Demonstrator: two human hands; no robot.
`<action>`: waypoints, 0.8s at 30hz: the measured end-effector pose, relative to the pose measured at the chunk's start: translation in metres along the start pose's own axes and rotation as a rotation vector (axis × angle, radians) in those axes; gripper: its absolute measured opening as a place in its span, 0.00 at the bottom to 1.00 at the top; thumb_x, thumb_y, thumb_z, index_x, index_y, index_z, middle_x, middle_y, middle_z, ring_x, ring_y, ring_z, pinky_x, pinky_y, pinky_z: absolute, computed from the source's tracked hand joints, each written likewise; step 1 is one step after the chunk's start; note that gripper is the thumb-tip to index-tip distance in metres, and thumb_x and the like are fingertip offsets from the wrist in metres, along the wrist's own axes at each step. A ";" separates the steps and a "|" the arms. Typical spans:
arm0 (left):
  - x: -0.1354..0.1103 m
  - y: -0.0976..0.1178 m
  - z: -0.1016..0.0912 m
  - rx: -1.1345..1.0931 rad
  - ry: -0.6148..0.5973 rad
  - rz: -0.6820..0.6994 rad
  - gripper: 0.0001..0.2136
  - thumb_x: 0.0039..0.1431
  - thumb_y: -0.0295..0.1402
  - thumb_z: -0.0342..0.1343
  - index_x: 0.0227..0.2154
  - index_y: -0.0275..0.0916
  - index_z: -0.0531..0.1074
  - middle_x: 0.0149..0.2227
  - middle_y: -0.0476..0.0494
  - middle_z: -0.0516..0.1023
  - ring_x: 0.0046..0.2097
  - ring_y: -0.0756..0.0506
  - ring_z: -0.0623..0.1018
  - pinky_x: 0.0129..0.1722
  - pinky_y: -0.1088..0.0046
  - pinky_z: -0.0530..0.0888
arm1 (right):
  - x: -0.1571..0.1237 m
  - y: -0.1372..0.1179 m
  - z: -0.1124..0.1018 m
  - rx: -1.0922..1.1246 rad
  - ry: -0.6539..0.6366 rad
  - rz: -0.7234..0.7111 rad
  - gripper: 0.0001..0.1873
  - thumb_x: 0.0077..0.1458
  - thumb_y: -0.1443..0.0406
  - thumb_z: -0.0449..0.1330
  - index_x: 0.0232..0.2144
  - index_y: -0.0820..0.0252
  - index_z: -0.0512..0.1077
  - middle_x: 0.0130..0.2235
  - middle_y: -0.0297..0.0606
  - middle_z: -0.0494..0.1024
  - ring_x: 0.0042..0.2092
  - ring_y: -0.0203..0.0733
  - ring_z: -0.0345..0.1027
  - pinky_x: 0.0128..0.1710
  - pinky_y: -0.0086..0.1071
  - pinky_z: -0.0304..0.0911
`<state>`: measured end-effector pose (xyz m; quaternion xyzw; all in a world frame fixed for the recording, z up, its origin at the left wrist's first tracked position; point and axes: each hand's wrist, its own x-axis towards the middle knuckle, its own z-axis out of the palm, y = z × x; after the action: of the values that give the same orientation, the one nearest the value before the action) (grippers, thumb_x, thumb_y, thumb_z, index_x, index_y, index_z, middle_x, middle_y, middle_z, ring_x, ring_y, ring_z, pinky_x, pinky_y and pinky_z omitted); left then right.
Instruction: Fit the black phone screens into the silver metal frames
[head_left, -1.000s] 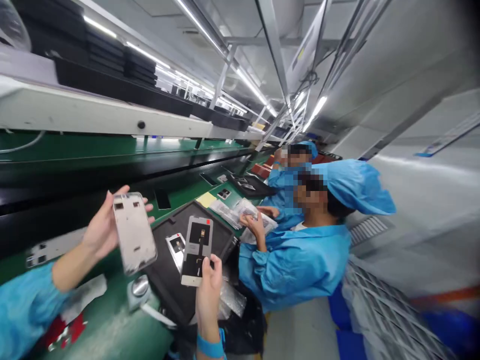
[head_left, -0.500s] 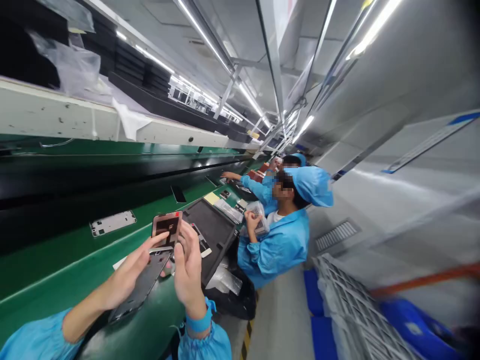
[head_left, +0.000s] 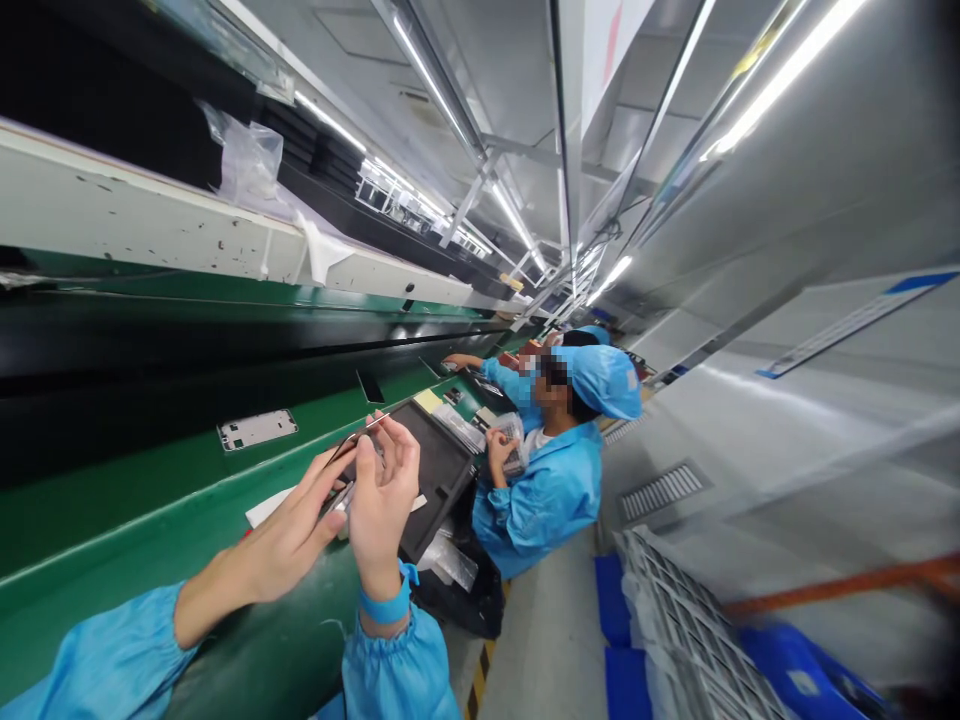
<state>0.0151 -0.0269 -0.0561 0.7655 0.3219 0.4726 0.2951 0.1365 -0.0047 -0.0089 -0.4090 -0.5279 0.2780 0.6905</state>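
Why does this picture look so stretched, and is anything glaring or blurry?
Head view: heavy stretching toward the edges, probably from a wide lens; head view: the upper-right ceiling light glares white; head view: the blue tub looks soft, the left hand and right hand clearer.

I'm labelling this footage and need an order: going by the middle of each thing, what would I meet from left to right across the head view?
Pale phone-shaped frame, left hand, right hand, dark tray, nearest co-worker in blue, grey latticed stack, blue container.
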 end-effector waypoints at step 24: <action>0.014 0.005 -0.095 -0.946 0.417 -0.379 0.38 0.75 0.58 0.31 0.75 0.37 0.51 0.38 0.34 0.84 0.34 0.37 0.84 0.36 0.60 0.80 | -0.126 0.149 -0.020 -0.811 -0.734 0.100 0.04 0.63 0.70 0.60 0.38 0.59 0.75 0.69 0.54 0.64 0.74 0.60 0.54 0.70 0.56 0.54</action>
<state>-0.0660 -0.0056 -0.0086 0.3683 0.2581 0.6460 0.6168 0.1268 -0.0366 -0.2022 -0.5430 -0.7788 0.2094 0.2339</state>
